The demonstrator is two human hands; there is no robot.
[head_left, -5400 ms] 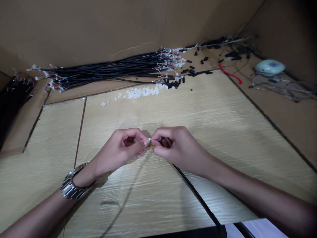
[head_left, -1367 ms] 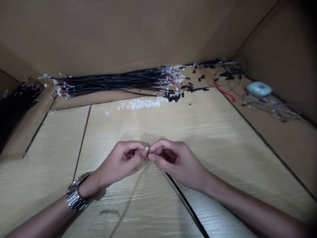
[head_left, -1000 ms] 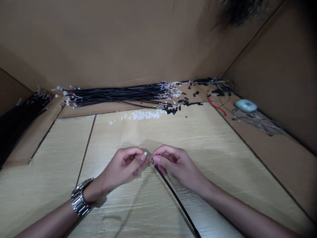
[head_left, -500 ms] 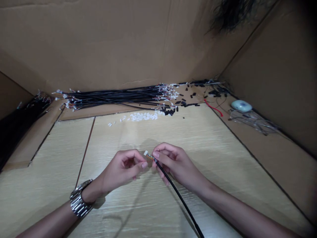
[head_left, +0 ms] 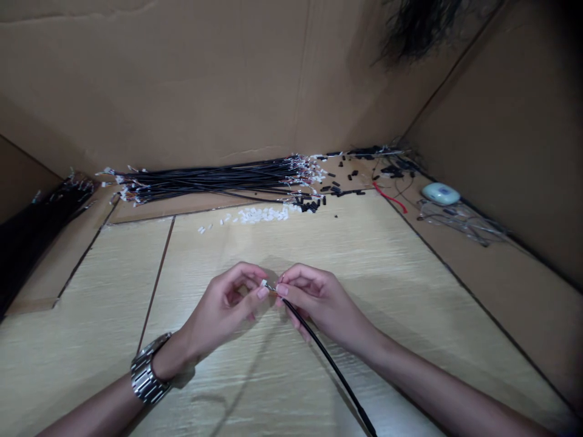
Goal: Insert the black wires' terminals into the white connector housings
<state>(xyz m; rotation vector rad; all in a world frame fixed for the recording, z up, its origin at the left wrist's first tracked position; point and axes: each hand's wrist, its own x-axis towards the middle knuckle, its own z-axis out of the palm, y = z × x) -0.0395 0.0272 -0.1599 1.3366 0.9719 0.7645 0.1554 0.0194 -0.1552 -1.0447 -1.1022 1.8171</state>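
A black cable [head_left: 325, 355] runs up from the bottom edge to my hands, its end split into thin coloured wires. A small white connector [head_left: 264, 283] caps those wires. My left hand [head_left: 239, 297], with a metal watch [head_left: 150, 368] on the wrist, pinches the connector between thumb and fingers. My right hand [head_left: 310, 297] is closed on the wires where they leave the black sheath. Its fingers partly hide the wires.
Behind my hands lie loose white connectors [head_left: 264, 215] and short black tubes [head_left: 311, 205]. A bundle of black cables [head_left: 204, 179] rests along the cardboard wall [head_left: 204, 79]. More cables [head_left: 36, 233] are at left; a pale oval object [head_left: 440, 193] and red strip [head_left: 390, 197] at right.
My left thumb and fingers have come to the white connector and closed on it. The right hand has shifted slightly left along with the cable end.
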